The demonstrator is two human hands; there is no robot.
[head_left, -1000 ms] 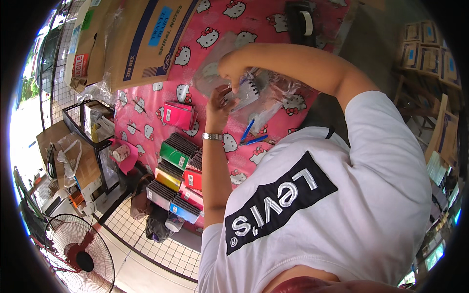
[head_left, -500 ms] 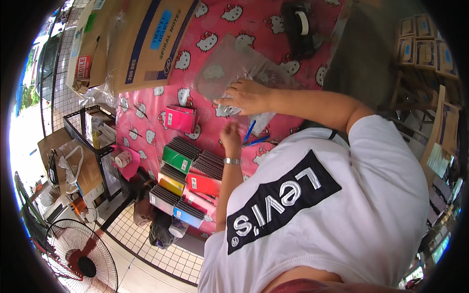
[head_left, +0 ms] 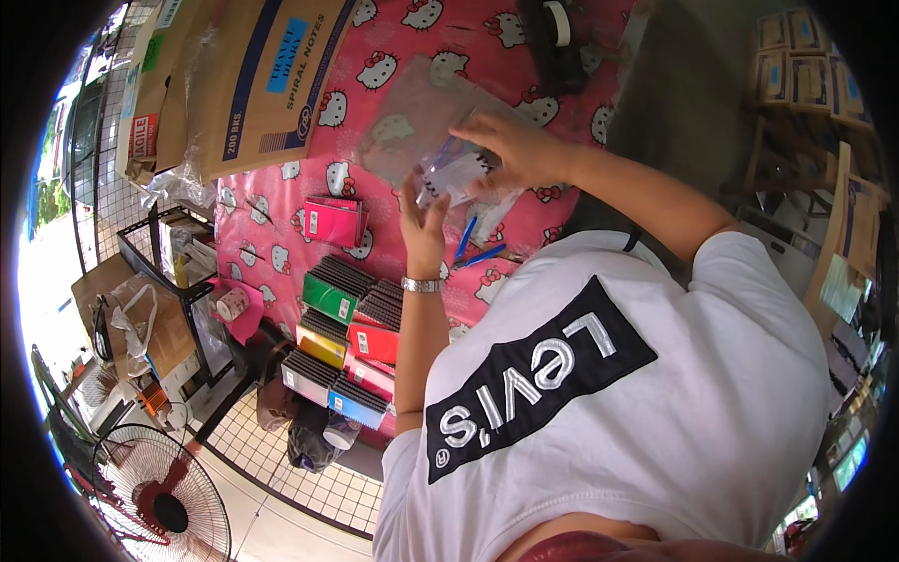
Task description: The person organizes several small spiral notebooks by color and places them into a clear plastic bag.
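Observation:
Between my hands is a small white spiral notebook (head_left: 456,176), or a thin stack of them, with black coil edges and clear plastic around it. My left hand (head_left: 426,229), with a metal watch on the wrist, grips its near end between thumb and fingers. On the far right side, my right hand (head_left: 515,150) closes around the other end, slightly blurred. Clear plastic bags (head_left: 389,122) lie flat beneath and beyond it. Close to my left wrist rests a blue-handled tool (head_left: 479,255), like pliers or snips, its handles spread.
Pink notebooks (head_left: 332,220) lie left of my hands. Rows of coloured spiral notebooks (head_left: 328,295) stand by my left forearm. A large cardboard box (head_left: 267,103) occupies the far left, a black tape dispenser (head_left: 552,47) the far side. A fan (head_left: 169,510) stands lower left.
My left hand has moved up to the white notebook and now grips it. My right hand has shifted right and lifted off the plastic bags, and the notebook now shows between both hands.

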